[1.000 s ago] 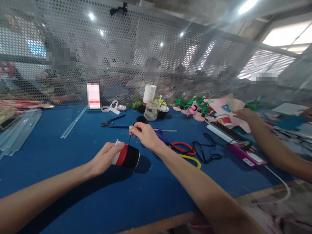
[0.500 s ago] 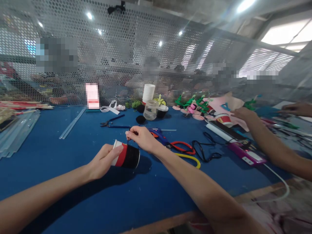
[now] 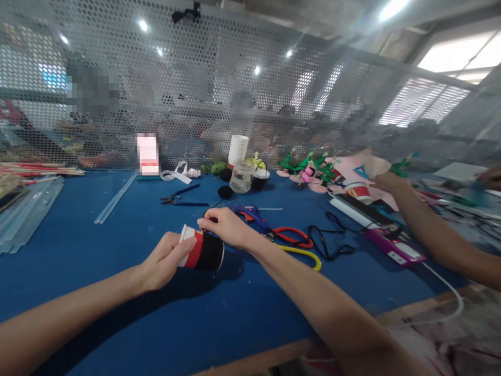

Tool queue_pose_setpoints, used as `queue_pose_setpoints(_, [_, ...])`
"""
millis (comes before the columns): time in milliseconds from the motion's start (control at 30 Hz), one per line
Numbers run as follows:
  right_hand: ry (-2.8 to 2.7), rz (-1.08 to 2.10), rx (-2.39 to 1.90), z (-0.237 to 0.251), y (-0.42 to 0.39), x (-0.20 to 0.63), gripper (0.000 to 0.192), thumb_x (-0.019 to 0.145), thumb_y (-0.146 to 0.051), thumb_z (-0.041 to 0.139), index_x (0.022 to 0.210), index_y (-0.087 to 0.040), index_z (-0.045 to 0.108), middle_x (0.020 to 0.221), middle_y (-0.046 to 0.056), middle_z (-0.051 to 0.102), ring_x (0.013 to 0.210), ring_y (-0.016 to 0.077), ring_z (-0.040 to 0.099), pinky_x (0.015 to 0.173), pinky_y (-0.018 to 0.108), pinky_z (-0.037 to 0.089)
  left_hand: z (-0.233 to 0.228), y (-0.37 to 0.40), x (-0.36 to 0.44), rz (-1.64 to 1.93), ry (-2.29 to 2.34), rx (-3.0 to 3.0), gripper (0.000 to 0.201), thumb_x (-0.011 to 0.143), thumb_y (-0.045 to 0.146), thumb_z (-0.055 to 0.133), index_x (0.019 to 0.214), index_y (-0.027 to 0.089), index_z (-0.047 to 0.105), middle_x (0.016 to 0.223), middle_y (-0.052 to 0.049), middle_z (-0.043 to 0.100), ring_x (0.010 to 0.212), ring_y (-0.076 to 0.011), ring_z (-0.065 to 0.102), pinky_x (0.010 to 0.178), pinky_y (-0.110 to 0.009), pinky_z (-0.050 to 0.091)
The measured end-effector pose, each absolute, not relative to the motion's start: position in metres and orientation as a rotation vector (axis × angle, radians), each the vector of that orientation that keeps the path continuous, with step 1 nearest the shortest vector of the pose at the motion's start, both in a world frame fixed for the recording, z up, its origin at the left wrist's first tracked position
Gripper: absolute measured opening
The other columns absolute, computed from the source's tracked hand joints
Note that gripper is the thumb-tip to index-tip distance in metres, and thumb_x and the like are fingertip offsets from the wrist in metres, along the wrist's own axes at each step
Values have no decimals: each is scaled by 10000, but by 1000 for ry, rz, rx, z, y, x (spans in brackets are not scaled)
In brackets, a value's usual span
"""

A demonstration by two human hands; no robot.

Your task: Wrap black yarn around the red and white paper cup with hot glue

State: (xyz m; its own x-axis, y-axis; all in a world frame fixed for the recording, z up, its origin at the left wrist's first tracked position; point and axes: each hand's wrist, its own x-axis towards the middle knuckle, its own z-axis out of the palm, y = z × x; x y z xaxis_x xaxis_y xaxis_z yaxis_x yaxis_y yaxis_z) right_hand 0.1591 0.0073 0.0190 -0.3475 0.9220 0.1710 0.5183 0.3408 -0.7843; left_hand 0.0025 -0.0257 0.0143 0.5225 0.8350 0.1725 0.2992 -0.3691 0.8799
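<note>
Near the centre of the frame, slightly left and low, a paper cup (image 3: 192, 251) is held tipped on its side, its length running roughly left to right. Its white lip shows at the left end, and white wall shows below it, partly covered by the gripping fingers (image 3: 178, 254). A red band crosses the middle, and a dense black covering fills the right part up to a thin pale edge. A dark shadow falls on the blue tabletop (image 3: 250, 324) to its right. A black strand (image 3: 204, 211) is pinched just above the cup's upper side, close to the red band.
</note>
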Motion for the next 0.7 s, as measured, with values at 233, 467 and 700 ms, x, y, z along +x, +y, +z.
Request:
queue_pose_setpoints(233, [-1996,894,-1260,17,8,160,206,713,-250,487,539,-141,501,474,-54,405,448,62,331,456,196,263,15,-26,2,835,902,1950,377,741,321,348,395,173,325,411,35,318,406,-74,237,411,-210,236])
queue_pose_setpoints(467, [-2045,863,-1247,16,8,160,217,716,-264,486,536,-143,482,481,-55,388,455,59,329,443,191,250,17,-26,2,840,858,2034,372,757,283,316,402,175,307,416,38,296,406,-75,231,421,-220,232])
queue_pose_setpoints(700, [-2067,892,-1268,14,10,160,266,718,-315,490,514,-144,494,460,-49,402,431,60,346,419,194,257,16,-27,2,843,902,1863,370,713,318,396,378,171,338,393,40,314,395,-68,237,406,-214,232])
